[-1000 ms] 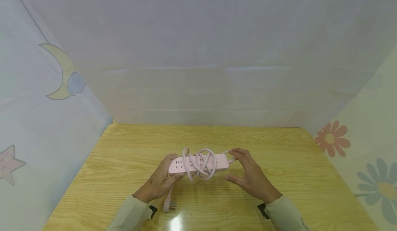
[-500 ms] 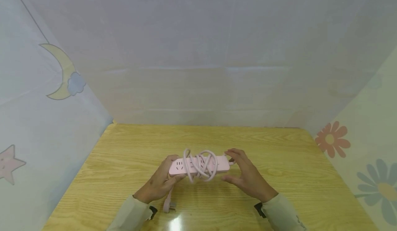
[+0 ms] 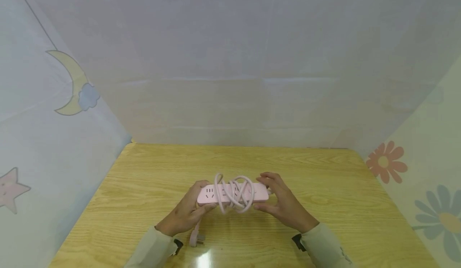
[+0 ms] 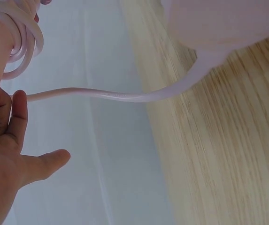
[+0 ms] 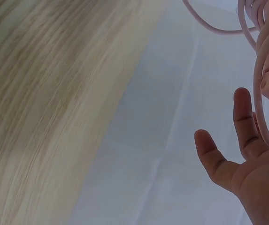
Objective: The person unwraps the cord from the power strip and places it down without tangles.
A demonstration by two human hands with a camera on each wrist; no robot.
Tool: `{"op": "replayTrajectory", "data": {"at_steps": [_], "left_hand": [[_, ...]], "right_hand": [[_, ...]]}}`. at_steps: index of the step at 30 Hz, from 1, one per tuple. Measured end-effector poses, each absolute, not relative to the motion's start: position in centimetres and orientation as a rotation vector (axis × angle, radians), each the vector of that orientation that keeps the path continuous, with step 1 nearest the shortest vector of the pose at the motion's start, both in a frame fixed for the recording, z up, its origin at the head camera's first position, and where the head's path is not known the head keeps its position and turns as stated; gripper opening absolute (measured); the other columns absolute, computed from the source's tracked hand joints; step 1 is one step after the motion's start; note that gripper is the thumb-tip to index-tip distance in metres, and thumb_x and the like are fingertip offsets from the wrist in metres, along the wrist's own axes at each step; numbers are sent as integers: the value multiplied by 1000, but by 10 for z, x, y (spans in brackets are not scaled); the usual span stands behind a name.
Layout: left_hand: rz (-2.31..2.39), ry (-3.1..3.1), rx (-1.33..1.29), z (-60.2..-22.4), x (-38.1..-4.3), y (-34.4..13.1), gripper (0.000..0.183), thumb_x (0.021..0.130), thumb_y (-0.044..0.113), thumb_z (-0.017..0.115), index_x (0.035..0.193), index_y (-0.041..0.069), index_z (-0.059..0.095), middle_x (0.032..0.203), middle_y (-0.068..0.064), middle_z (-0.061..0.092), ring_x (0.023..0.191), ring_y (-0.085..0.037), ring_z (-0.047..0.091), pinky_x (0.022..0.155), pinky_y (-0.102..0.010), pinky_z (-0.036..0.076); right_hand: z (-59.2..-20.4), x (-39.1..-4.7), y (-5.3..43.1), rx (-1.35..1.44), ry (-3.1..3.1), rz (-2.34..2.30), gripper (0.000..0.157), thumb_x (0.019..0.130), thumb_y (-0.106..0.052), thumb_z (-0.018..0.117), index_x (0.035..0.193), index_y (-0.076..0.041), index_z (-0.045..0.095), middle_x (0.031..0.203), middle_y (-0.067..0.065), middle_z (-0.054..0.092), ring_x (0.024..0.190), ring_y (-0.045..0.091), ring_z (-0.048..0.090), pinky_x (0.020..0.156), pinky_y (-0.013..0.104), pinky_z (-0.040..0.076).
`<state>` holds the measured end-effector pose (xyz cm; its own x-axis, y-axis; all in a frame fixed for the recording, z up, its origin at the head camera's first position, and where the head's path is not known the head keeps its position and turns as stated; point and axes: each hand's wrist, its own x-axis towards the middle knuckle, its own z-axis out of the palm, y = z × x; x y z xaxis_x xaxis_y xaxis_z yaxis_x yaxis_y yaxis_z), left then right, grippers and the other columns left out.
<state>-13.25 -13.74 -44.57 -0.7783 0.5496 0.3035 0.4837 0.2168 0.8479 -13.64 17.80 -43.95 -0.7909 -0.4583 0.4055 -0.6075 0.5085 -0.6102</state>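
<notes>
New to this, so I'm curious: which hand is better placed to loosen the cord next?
Probably the right hand: its fingers look loosely spread, close to the wound cord. The left hand grips the power strip near its left end, seemingly better suited to steadying.

print on cord illegible, no readable text

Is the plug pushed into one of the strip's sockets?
No, the plug sits apart from the strip, its metal prongs showing bare.
</notes>
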Motion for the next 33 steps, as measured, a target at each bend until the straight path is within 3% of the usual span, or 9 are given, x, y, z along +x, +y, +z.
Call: {"op": "replayTrajectory", "data": {"at_steps": [7,13,19,33], "left_hand": [[1635,2376,1048,-444,-132,-137,44,103,13,54,141,1,34,131,-11,51,118,-23,53,101,-38,49],[1633,2398,1086,-442,-131,-137,45,103,10,55,141,0,34,131,-11,52,117,-21,54,99,-36,50],[1626,2403,1111,-443,-132,-137,45,102,9,56,141,1,34,132,-10,52,118,-20,53,100,-37,49],[1624,2341,1096,-446,-133,-138,43,103,11,55,140,6,34,133,-9,52,119,-20,53,101,-37,48]], "right_hand": [[-441,-140,176,970,-2511,1192,70,77,-18,87,138,-10,54,146,8,45,124,28,54,86,33,56],[-441,-142,175,1012,-2474,1238,69,77,-16,86,138,-9,55,140,9,52,120,28,58,82,32,58],[-444,-143,175,1048,-2438,1265,62,79,-14,84,134,-11,57,125,4,64,106,18,64,80,35,58],[-443,-140,174,1037,-2378,1347,55,78,-11,85,127,-10,62,115,3,68,98,14,66,76,32,59]]}}
